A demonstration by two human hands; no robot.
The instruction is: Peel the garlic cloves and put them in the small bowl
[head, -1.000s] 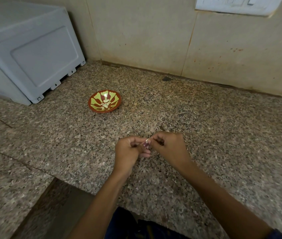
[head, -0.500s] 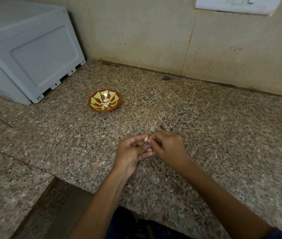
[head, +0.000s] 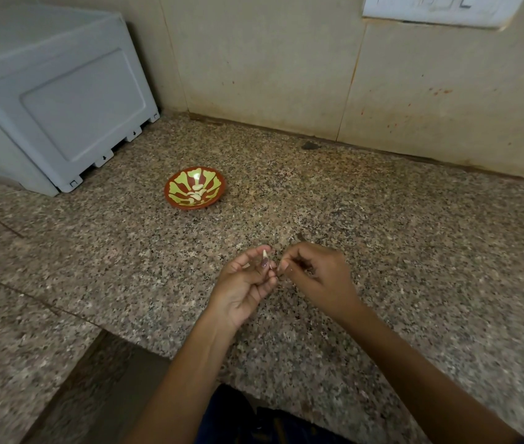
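Both hands hovered together over the speckled surface (head: 382, 219). The left hand (head: 244, 283), palm up, pinched a garlic clove (head: 264, 253) at its fingertips; the right hand (head: 318, 277) curled beside it, pinching something too small to identify. The small bowl (head: 194, 188) sat well ahead-left of them, holding peeled cloves.

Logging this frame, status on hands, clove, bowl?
Left hand pinches garlic clove, pale tip showing. Right hand curled beside it, contents unclear. Small bowl holds peeled cloves, apart from hands. Nothing between.

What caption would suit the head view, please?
Left hand pinches a garlic clove while right hand peels; small bowl beyond.
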